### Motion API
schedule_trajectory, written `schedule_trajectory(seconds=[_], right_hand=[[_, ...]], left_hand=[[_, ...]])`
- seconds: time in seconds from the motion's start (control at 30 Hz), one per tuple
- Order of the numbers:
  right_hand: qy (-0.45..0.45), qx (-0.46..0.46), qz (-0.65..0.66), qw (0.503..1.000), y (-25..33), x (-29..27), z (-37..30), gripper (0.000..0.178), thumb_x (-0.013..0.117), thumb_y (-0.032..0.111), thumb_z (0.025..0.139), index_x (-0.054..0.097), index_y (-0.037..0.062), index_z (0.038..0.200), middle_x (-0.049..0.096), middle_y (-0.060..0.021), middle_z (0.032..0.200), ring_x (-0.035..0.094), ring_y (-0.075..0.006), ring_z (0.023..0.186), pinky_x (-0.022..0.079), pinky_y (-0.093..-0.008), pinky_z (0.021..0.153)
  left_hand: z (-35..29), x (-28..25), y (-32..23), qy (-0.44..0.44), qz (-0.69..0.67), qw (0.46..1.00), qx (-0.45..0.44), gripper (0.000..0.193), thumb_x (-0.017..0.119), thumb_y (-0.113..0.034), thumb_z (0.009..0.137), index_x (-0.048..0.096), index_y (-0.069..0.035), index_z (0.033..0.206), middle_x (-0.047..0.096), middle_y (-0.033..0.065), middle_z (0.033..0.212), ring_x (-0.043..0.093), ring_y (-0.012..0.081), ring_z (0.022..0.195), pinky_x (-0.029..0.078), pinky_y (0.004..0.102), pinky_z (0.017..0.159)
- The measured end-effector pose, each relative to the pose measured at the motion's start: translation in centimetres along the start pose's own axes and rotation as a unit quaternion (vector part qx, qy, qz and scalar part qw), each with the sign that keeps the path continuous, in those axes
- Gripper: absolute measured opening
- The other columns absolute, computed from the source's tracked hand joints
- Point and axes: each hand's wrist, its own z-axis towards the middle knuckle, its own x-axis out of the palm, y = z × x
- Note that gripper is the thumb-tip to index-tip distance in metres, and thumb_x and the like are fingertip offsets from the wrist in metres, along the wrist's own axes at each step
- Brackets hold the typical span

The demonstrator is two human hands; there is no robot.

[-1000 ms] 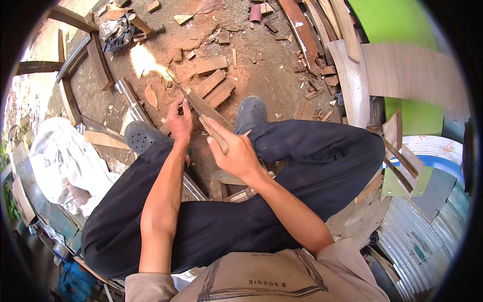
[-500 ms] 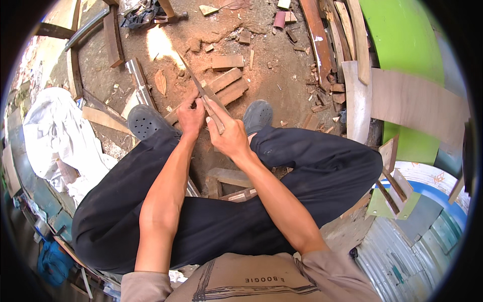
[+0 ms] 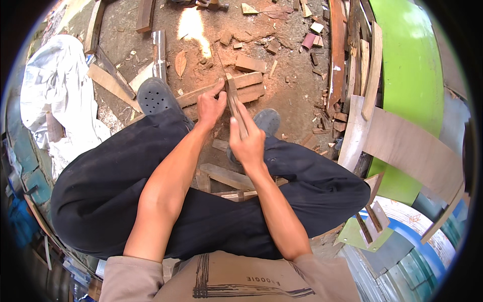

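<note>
My right hand is closed around the wooden handle of what looks like a handsaw, its thin blade seen nearly edge-on and pointing away from me. Just left of it, my left hand is closed and presses down on a long wooden strip lying low across the ground. The saw crosses the strip beside my left thumb; its cutting edge is hidden. Close by on the right lies a second short board, and beyond it a wood block. Reddish sawdust covers the ground around them.
My grey clogs flank the strip. White cloth lies at left. Long planks and a green panel stand along the right. Between my legs is a wooden frame. Offcuts and a dry leaf are scattered about.
The view has shifted, so the scene sits farther right and higher at left. The saw's angle has become steeper, and both hands stay closed at the strip.
</note>
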Motion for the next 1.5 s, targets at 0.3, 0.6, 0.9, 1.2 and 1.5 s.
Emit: schedule_trajectory(seconds=[0.3, 0.6, 0.9, 1.2, 1.5], right_hand=[[0.043, 0.028, -0.006, 0.999, 4.1, -6.4, -7.4, 0.044, 0.062, 0.007, 0.097, 0.058, -0.0045, 0.138, 0.069, -0.0255, 0.126, 0.069, -0.033, 0.117, 0.054, -0.0342, 0.096], [-0.001, -0.077, 0.004, 0.997, -2.7, -0.2, 0.9, 0.043, 0.061, 0.012, 0.098, 0.059, 0.0014, 0.139, 0.068, -0.0254, 0.125, 0.068, -0.0378, 0.115, 0.055, -0.0369, 0.091], [0.077, 0.047, -0.031, 0.995, 3.8, -6.0, -6.9, 0.046, 0.063, 0.007, 0.097, 0.056, -0.0027, 0.141, 0.067, -0.0275, 0.127, 0.068, -0.0341, 0.119, 0.054, -0.0353, 0.095], [0.002, -0.091, -0.062, 0.994, -0.8, -1.9, -2.6, 0.044, 0.061, 0.004, 0.095, 0.06, 0.0024, 0.14, 0.073, -0.0271, 0.11, 0.076, -0.0281, 0.098, 0.057, -0.0336, 0.078], [0.083, 0.059, -0.038, 0.994, 4.8, -8.3, -8.3, 0.043, 0.062, 0.007, 0.099, 0.056, -0.0079, 0.139, 0.065, -0.0248, 0.135, 0.063, -0.0282, 0.126, 0.047, -0.0354, 0.106]], left_hand=[[0.4, -0.7, -0.2, 0.008, 0.026, 0.998, -0.057, 0.036, 0.065, -0.023, 0.086, 0.076, -0.018, 0.12, 0.072, 0.0132, 0.116, 0.073, 0.031, 0.103, 0.057, 0.0348, 0.089], [0.0, 0.4, 0.7, 0.005, 0.001, 1.0, 0.023, 0.039, 0.063, -0.022, 0.088, 0.073, -0.02, 0.125, 0.07, 0.0095, 0.121, 0.072, 0.0315, 0.105, 0.057, 0.0374, 0.092], [0.0, 0.1, 2.4, -0.034, 0.008, 0.999, 0.037, 0.04, 0.062, -0.02, 0.087, 0.072, -0.02, 0.126, 0.068, 0.0045, 0.128, 0.069, 0.0295, 0.111, 0.055, 0.036, 0.098], [-0.1, 0.8, 1.5, -0.012, -0.054, 0.997, 0.051, 0.041, 0.06, -0.016, 0.087, 0.071, -0.012, 0.127, 0.065, 0.0061, 0.134, 0.065, 0.0265, 0.121, 0.053, 0.0334, 0.103], [0.1, -0.2, 0.5, 0.001, -0.023, 1.0, -0.021, 0.04, 0.058, -0.015, 0.088, 0.073, -0.018, 0.125, 0.065, 0.0028, 0.133, 0.065, 0.0272, 0.12, 0.052, 0.0334, 0.103]])
